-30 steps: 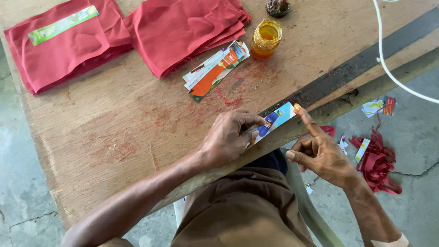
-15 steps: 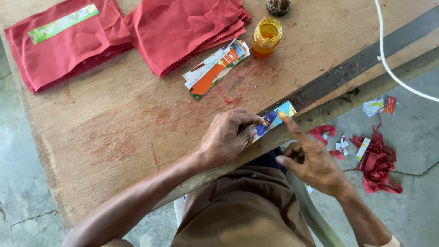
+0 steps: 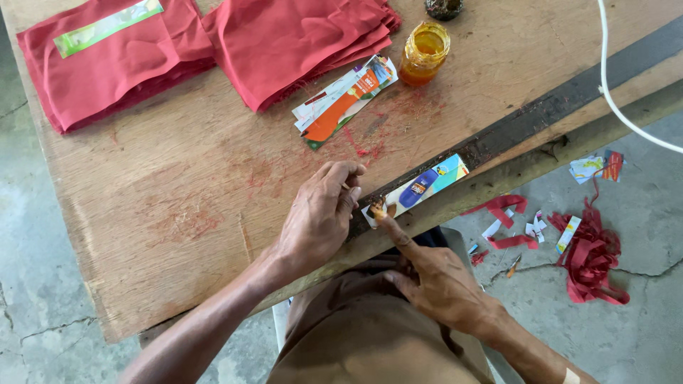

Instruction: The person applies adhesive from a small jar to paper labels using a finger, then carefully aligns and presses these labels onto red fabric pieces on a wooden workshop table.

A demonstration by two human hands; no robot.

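Observation:
A printed paper label strip (image 3: 421,186), blue and white, lies on a dark band (image 3: 569,96) near the front edge of the wooden table (image 3: 178,206). My right hand (image 3: 437,281) presses its outstretched index finger on the strip's near end, where there is an orange-brown smear; its other fingers are curled and hold nothing. My left hand (image 3: 316,217) rests on the table just left of the strip with thumb and fingertips pinched together. Whether something thin sits between them is too small to tell.
Two piles of folded red cloth (image 3: 284,43) (image 3: 107,64) lie at the back, one with a green label on top. A stack of labels (image 3: 341,99) and a jar of amber paste (image 3: 425,51) stand nearby. A white cable (image 3: 619,107) crosses the right. Red scraps (image 3: 590,256) litter the floor.
My left hand has come off the label strip and drawn back to the left, leaving it uncovered. My right index finger has moved from the strip's far end down onto its near end.

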